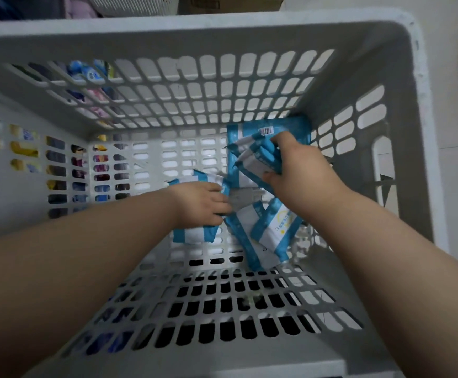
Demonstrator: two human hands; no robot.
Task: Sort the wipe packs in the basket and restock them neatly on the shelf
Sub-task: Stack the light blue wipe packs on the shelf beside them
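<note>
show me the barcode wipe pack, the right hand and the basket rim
barcode wipe pack (288,126), head view, blue face right of the barcode
right hand (301,173), head view, back of the hand
basket (195,23), head view, far rim

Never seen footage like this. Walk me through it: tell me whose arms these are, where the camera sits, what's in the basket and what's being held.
There is no machine here. These are a person's two bare arms, filmed by one wide-angle camera worn on the head and looking down into a pale slotted plastic basket. That is why the arms come in from the bottom edge and the walls look bent. On its floor lie loose blue-and-white wipe packs, jumbled. The right hand grips a bundle of packs, edges up, near the far right corner. The left hand curls its fingers over a single pack that lies flat. A barcode pack sits by the far wall, behind the right hand. The colourful things seen through the slots are too blurred to name.
</note>
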